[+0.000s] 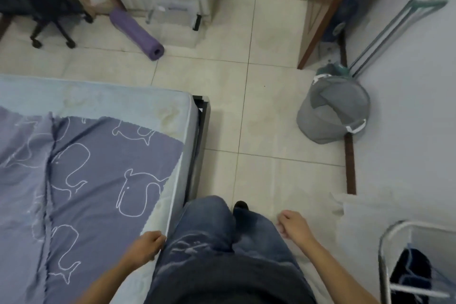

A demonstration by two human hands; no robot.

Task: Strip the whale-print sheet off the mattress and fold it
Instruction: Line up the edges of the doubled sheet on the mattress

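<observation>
whale-print sheet (103, 180): purple, white outlines, lying rumpled on the mattress (98, 96), off its far edge and right corner, where pale cover shows. left hand (145, 245): fingers curled at the mattress's right edge, beside the sheet's hem; cannot tell whether it pinches cloth. right hand (293, 224): right of the mattress, loosely curled, holding nothing. step, as judged: freeing the near side. advice: take the hem in both hands, lift, pull evenly.
</observation>
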